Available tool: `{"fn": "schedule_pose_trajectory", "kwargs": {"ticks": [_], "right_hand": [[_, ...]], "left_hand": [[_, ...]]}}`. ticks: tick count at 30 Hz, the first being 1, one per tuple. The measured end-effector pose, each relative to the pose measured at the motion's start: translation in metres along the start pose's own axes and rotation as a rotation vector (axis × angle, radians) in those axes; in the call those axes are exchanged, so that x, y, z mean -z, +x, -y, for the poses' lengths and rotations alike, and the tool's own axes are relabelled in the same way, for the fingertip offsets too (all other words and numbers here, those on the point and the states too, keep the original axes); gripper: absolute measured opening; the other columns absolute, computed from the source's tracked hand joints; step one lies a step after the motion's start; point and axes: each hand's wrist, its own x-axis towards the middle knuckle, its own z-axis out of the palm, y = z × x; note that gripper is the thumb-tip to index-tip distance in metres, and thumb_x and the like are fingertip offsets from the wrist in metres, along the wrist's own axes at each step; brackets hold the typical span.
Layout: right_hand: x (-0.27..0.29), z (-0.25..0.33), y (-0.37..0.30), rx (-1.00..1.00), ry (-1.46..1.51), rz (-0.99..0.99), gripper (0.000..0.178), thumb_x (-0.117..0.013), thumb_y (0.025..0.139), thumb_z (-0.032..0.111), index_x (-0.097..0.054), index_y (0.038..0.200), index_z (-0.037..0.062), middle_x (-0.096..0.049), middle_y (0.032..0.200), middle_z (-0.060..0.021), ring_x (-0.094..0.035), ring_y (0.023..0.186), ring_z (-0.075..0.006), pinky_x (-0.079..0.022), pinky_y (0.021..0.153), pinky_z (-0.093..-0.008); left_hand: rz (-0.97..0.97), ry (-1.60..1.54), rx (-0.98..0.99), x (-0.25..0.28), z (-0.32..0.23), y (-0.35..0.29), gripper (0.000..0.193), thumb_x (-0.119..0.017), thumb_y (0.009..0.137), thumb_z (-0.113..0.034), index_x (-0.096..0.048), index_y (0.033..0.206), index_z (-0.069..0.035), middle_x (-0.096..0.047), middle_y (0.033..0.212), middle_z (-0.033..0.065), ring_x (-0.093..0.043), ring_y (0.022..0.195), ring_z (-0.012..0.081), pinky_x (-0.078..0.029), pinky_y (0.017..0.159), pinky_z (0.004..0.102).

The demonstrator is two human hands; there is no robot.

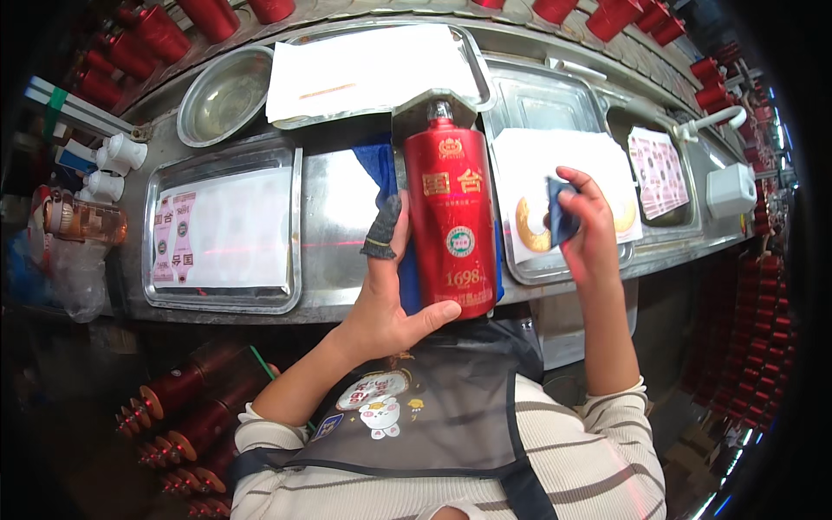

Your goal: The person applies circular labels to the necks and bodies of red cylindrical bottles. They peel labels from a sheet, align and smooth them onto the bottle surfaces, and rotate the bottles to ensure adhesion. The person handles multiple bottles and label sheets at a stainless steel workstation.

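A red bottle [451, 225] with gold and white printing lies or leans in a stand in front of me, its neck pointing away. My left hand [390, 290] grips its left side, with the thumb across the lower front. A dark grey fabric finger cover [381, 230] wraps part of that hand's fingers. To the right of the bottle, my right hand [588, 221] pinches a small dark blue flat piece [563, 211], apart from the bottle; whether it is cloth or a scraper I cannot tell. Beneath this hand lie white sheets [555, 156] with gold curved shapes on a tray.
Printed label sheets [234, 230] fill a metal tray [296, 260] at left. Behind stand a metal bowl [224, 95] and a tray of white sheets [373, 69]. At right are pink label sheets [657, 169], a tap [715, 120] and a white jug [731, 191]. Red bottles [156, 35] line the back.
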Motion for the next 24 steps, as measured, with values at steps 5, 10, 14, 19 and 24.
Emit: {"fn": "schedule_pose_trajectory", "kwargs": {"ticks": [5, 10, 14, 19, 24], "right_hand": [[-0.057, 0.017, -0.052, 0.686, -0.746, 0.477, 0.036, -0.075, 0.076, -0.007, -0.064, 0.109, 0.001, -0.063, 0.089, -0.0083, -0.062, 0.078, -0.0189, -0.05, 0.069, -0.0295], [-0.101, 0.03, 0.005, 1.035, -0.959, 0.618, 0.023, -0.073, 0.078, 0.001, -0.064, 0.099, 0.0022, -0.062, 0.083, -0.0151, -0.062, 0.076, -0.0339, -0.051, 0.067, -0.0406], [-0.109, 0.056, 0.054, 1.062, -0.921, 0.41, 0.022, -0.072, 0.078, -0.003, -0.063, 0.098, 0.0007, -0.065, 0.085, -0.0142, -0.066, 0.075, -0.0311, -0.052, 0.066, -0.0363], [-0.098, 0.033, 0.02, 1.041, -0.862, 0.557, 0.026, -0.079, 0.079, 0.003, -0.066, 0.102, -0.0008, -0.068, 0.09, -0.0159, -0.068, 0.08, -0.0303, -0.054, 0.071, -0.0343], [-0.106, 0.034, 0.023, 1.11, -0.776, 0.638, 0.027, -0.076, 0.078, 0.005, -0.062, 0.101, 0.003, -0.065, 0.087, -0.0141, -0.066, 0.081, -0.0353, -0.055, 0.072, -0.0404]], "left_hand": [[-0.032, -0.016, 0.014, -0.001, 0.0, -0.004, 0.119, -0.082, 0.083, -0.025, 0.007, 0.156, 0.002, -0.004, 0.165, 0.0282, -0.012, 0.153, 0.0369, -0.015, 0.123, 0.046], [-0.044, -0.006, 0.05, -0.001, -0.002, -0.007, 0.117, -0.083, 0.08, -0.022, 0.002, 0.158, 0.002, -0.006, 0.165, 0.0268, -0.014, 0.153, 0.0375, -0.015, 0.123, 0.0457], [-0.066, 0.054, 0.075, 0.003, -0.005, -0.005, 0.118, -0.084, 0.079, -0.03, -0.003, 0.158, 0.002, -0.009, 0.164, 0.0263, -0.018, 0.151, 0.0377, -0.016, 0.123, 0.0457], [-0.067, -0.017, 0.051, -0.003, 0.002, -0.005, 0.119, -0.085, 0.076, -0.028, -0.004, 0.158, 0.003, -0.012, 0.164, 0.025, -0.022, 0.15, 0.0349, -0.02, 0.121, 0.0441], [-0.111, -0.164, 0.024, -0.005, 0.015, -0.009, 0.12, -0.085, 0.074, -0.013, 0.0, 0.158, 0.0, -0.011, 0.165, 0.0216, -0.023, 0.151, 0.0316, -0.02, 0.122, 0.0422]]}}
